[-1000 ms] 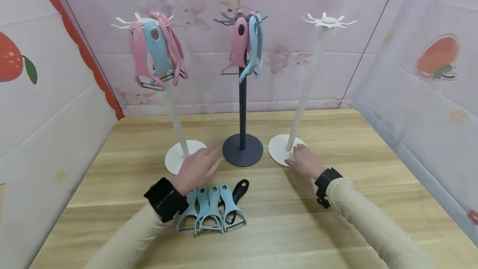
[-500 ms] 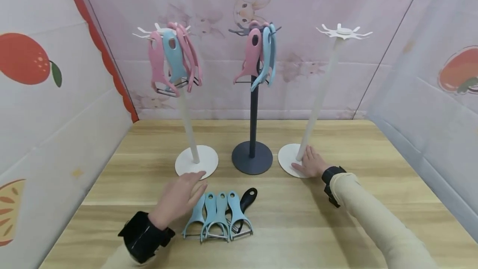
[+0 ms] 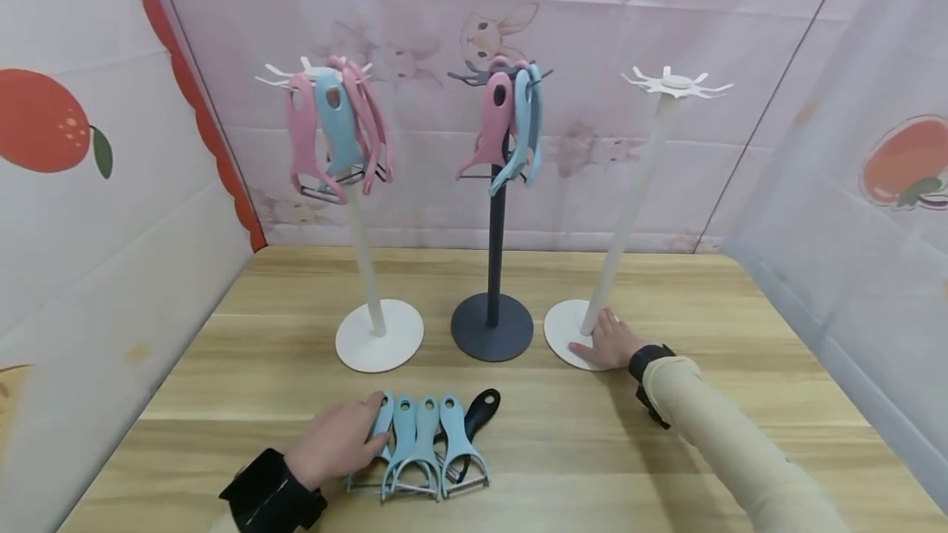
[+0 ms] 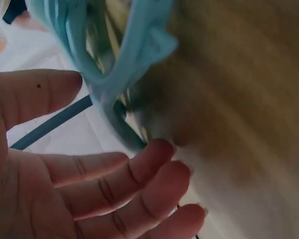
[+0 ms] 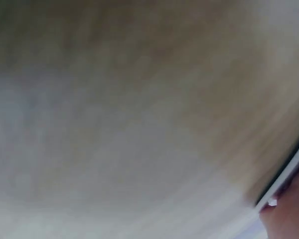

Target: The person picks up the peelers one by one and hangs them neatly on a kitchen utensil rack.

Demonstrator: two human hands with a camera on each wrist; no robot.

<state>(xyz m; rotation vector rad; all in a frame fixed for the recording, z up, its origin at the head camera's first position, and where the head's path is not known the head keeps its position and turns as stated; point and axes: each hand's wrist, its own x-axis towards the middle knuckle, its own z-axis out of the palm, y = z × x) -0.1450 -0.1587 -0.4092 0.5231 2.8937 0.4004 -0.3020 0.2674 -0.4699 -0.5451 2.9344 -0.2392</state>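
Observation:
My left hand (image 3: 336, 438) is at the leftmost light-blue peeler (image 3: 383, 416) of a row lying on the table. In the left wrist view, thumb and fingers stand apart on either side of the light-blue peeler (image 4: 107, 89), without a clear pinch. Beside it lie several more light-blue peelers (image 3: 427, 434), and a black peeler (image 3: 481, 411) is partly under the rightmost one. My right hand (image 3: 611, 344) rests on the round base of the right white stand (image 3: 566, 323), close to its pole. The right wrist view is mostly blurred table.
Pink and blue peelers hang from the left white stand (image 3: 363, 261) and the dark grey stand (image 3: 494, 261). No peelers hang on the right stand's hooks (image 3: 677, 84). Fabric panels enclose the wooden table (image 3: 592, 451) at the back and sides.
My left hand has drawn back from near the stand bases to the leftmost blue peeler. My right hand stays at the right stand's base. The head view has shifted slightly.

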